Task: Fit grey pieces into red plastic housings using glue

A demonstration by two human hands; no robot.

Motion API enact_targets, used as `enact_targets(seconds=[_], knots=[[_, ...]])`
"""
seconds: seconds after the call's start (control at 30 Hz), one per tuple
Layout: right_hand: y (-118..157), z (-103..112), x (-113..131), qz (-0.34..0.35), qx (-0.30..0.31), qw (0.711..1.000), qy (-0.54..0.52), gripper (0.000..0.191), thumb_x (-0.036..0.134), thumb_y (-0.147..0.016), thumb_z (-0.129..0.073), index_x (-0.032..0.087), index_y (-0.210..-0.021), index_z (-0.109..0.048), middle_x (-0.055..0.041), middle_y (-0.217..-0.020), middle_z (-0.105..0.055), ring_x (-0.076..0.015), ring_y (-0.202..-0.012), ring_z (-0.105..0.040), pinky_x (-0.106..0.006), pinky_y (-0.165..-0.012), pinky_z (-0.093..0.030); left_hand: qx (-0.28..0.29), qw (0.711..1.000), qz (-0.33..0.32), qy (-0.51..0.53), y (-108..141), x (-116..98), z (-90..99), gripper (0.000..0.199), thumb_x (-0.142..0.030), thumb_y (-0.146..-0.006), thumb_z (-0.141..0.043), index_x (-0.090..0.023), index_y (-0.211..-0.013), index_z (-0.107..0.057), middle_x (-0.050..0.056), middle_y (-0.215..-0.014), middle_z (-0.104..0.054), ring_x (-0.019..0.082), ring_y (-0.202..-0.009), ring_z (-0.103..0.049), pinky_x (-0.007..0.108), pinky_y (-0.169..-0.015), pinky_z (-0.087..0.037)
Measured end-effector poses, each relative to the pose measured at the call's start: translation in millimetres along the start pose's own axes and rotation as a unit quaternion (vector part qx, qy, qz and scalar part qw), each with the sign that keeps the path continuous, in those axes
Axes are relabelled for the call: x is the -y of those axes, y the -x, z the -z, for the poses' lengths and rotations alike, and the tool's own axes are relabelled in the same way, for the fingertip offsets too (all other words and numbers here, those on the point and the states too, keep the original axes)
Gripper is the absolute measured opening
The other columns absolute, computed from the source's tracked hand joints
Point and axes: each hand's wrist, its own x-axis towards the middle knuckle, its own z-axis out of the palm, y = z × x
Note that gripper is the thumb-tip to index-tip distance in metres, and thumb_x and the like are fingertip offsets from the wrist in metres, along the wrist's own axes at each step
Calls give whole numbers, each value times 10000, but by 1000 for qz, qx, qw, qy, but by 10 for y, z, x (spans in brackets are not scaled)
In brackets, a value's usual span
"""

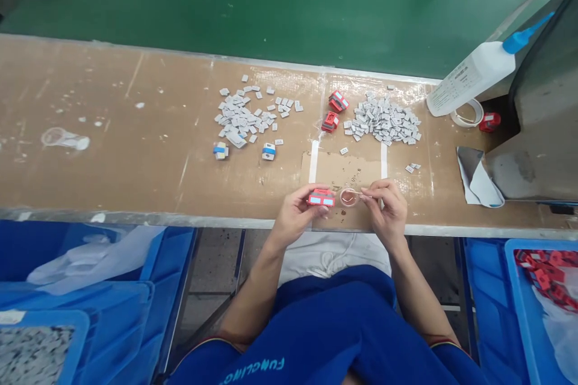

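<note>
My left hand (298,212) grips a red plastic part (321,198) with pale blue patches on its face. My right hand (383,209) pinches a thin stick (357,193), its tip reaching over a small round glass dish (348,197) of pinkish liquid. The dish stands on a cardboard sheet (338,171) between my hands. Further up the bench lie two loose heaps of small grey pieces (241,117) (383,120), with two stacks of red parts (338,100) (330,121) between them. Two blue-banded pieces (221,151) (268,151) lie nearer me.
The brown bench (135,162) has a metal front edge, with a green belt (226,0) behind it. At right stand a white squeeze bottle (472,77), a tape roll (467,113) and a metal housing (542,102). Blue bins (546,271) (54,337) flank my lap.
</note>
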Motion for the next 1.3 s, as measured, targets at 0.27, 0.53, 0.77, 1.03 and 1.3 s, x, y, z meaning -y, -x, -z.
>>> enact_targets(seconds=[0.27,0.53,0.77,1.03,1.3], knots=[[4,-69,-46,17,-26,999,23,219,340,-964,-732,237,-779,-674,-28,-784,-672,-163,-703,-634,-316,-620,-515,-14,997,-49,-62,46,56,27,444,-398,-770,-910,-171,-1127,-776,118,-1097,-833,221,-873,-788,312,-737,-660],[147,20,-89,-191,-37,975,-107,256,424,-925,-776,204,-819,-698,-65,-843,-794,-197,-794,-769,-316,-701,-624,-8,978,-118,-171,93,103,63,399,-324,-845,-845,-208,-1220,-770,101,-1164,-829,214,-984,-799,283,-849,-630],[150,31,153,-182,-40,973,-139,187,342,-938,-777,214,-838,-683,-58,-861,-808,-209,-810,-791,-317,-675,-651,-23,964,-134,-230,127,119,64,343,-325,-862,-838,-209,-1178,-775,91,-1135,-835,208,-952,-801,277,-849,-617],[76,-130,340,-46,63,995,-65,67,255,-964,-738,240,-904,-714,-53,-913,-833,-224,-872,-820,-357,-804,-691,-22,960,-138,-243,137,70,34,339,-386,-891,-814,-210,-1175,-756,100,-1163,-827,233,-1025,-800,315,-910,-625],[65,-185,292,-28,80,994,-65,77,247,-972,-724,245,-901,-696,-52,-915,-834,-226,-874,-821,-374,-823,-694,-15,958,-147,-246,130,69,46,301,-362,-906,-798,-207,-1160,-750,90,-1152,-829,219,-1025,-798,288,-898,-615]])
